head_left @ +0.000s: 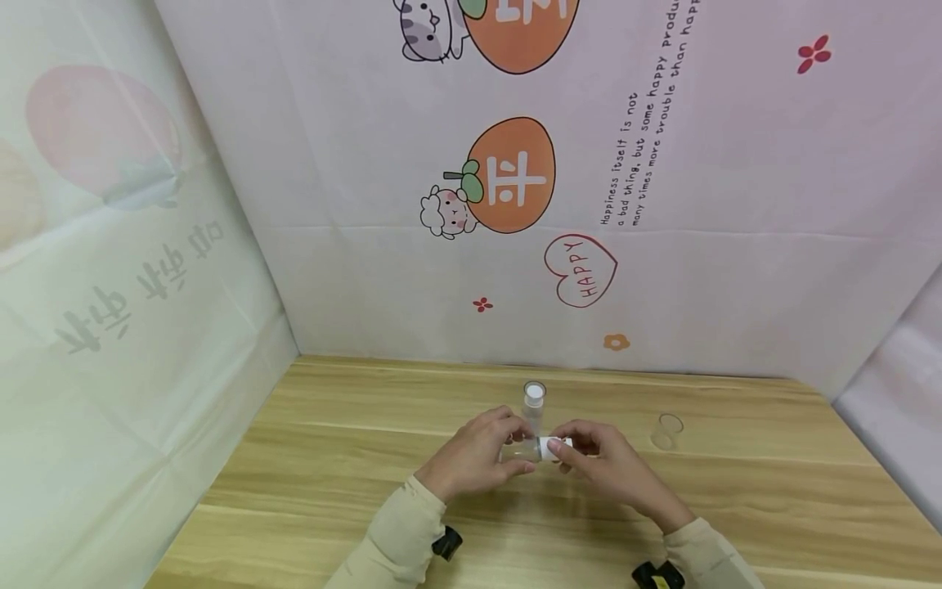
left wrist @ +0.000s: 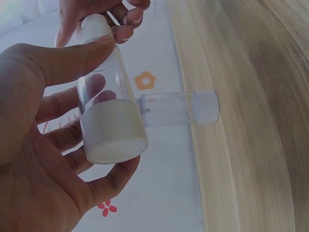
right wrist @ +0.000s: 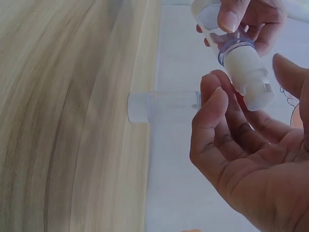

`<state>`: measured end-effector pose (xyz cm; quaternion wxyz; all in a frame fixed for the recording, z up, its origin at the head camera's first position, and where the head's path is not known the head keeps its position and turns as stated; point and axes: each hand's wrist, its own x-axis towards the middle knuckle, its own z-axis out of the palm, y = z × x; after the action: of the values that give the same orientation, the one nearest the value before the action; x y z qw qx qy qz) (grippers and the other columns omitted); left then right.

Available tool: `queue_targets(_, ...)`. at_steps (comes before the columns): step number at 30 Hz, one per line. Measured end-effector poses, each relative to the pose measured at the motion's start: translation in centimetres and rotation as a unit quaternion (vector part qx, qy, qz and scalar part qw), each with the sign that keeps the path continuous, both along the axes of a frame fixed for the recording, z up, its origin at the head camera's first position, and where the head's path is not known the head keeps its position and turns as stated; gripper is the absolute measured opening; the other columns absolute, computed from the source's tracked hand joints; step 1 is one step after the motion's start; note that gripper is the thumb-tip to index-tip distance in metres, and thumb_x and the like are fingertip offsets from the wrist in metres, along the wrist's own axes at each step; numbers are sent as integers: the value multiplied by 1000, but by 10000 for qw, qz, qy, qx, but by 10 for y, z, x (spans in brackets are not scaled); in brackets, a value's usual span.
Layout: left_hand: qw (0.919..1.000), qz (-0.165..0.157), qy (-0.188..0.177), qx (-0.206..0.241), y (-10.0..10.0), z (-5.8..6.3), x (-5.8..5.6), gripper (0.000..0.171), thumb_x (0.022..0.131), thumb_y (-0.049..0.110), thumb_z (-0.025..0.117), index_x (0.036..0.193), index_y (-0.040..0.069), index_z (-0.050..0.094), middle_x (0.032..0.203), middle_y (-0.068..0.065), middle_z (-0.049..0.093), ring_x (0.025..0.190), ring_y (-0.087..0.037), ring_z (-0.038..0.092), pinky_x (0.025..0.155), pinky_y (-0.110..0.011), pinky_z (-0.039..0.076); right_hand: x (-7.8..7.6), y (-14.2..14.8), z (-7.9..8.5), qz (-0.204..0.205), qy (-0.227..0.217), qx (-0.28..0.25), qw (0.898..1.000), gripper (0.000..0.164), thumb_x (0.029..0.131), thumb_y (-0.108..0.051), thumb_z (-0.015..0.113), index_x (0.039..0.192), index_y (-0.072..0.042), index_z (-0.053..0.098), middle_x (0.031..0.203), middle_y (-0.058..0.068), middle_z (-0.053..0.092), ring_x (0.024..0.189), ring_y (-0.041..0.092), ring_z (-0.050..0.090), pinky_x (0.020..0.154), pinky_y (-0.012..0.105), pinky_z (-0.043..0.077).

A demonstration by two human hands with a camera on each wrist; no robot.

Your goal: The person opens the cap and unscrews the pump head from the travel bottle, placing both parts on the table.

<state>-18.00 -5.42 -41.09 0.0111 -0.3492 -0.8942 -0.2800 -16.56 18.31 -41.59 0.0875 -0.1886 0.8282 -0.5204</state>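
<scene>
My left hand [head_left: 478, 454] holds a clear pump bottle [left wrist: 113, 128] with a white base, thumb along its neck and fingers round the body. The bottle lies sideways above the table, its white pump head [right wrist: 246, 79] towards my right hand [head_left: 607, 462]. Curled fingers of the right hand are around the pump head; in the head view its thumb overlaps the white part, while the right wrist view shows the thumb a little off it. Behind the hands stands a second clear bottle [head_left: 534, 399] with a white part inside its top.
A clear cap [head_left: 667, 432] sits on the wooden table [head_left: 353, 458] to the right of the hands. A printed white cloth [head_left: 412, 286] rises along the table's back edge, with another cloth [head_left: 132, 368] at the left.
</scene>
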Motion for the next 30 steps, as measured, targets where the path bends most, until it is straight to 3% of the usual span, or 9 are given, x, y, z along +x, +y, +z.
queue_targets(8,10000,-6,-31,36,1,1,0,34,89,26,81,118,10,69,109,3,64,98,-10,61,85,-23,51,-1,0,1,-34,-49,-40,10000,29,101,-26,66,115,-1,67,98,15,69,86,28,67,70,39,59)
queue_targets(12,9999,-14,-102,114,0,1,-1,34,89,26,81,117,12,70,108,3,64,97,-10,61,85,-23,51,-1,-1,-4,-37,564,59,9984,26,96,-25,72,113,-5,69,95,8,69,82,19,64,71,33,58)
queue_targets(16,9996,-32,-212,203,-1,0,-2,33,89,25,81,116,12,70,107,1,64,95,-9,58,84,-22,50,0,-1,-10,31,1396,82,9902,21,93,-22,76,111,-11,70,96,-2,70,80,13,64,70,30,57)
queue_targets(22,9993,-60,-304,211,-2,-1,-3,34,88,25,82,116,11,70,106,0,64,94,-7,57,83,-22,50,-1,-2,-16,337,2713,34,9619,31,83,-1,82,109,-13,69,103,-6,70,84,10,65,68,30,58)
queue_targets(26,9992,-56,-334,200,-2,-1,-3,34,88,25,83,115,10,70,106,-1,64,94,-8,58,83,-22,49,-1,-2,-16,390,2998,36,9532,39,78,6,84,109,-12,69,104,-5,70,87,10,65,68,30,57)
queue_targets(30,9991,-54,-353,211,-2,0,-2,33,88,24,83,115,11,70,106,-1,65,94,-8,58,83,-22,49,0,-2,-16,305,2880,90,9571,40,77,4,85,111,-9,68,106,-4,70,88,10,65,69,31,58)
